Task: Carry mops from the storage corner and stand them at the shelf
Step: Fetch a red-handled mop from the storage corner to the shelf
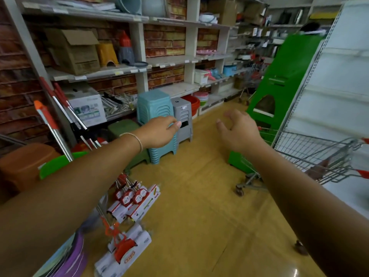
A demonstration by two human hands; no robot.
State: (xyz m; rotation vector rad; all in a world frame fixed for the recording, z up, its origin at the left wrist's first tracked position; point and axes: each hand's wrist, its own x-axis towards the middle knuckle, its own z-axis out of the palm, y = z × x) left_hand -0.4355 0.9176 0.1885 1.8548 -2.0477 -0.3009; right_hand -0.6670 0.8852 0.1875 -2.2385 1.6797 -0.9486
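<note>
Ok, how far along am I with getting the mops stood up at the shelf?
Several mops already stand at the shelf on the left, heads on the floor, handles leaning against it. Nothing is in hand: the left hand and right hand reach forward holding nothing. Whether more mops wait in the storage corner cannot be seen from here.

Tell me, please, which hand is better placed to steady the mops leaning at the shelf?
Probably the left hand: it is empty and on the side of the mops leaning against the shelf. The right hand, open and also empty, hovers over the floor by the shopping cart, away from them.
</note>
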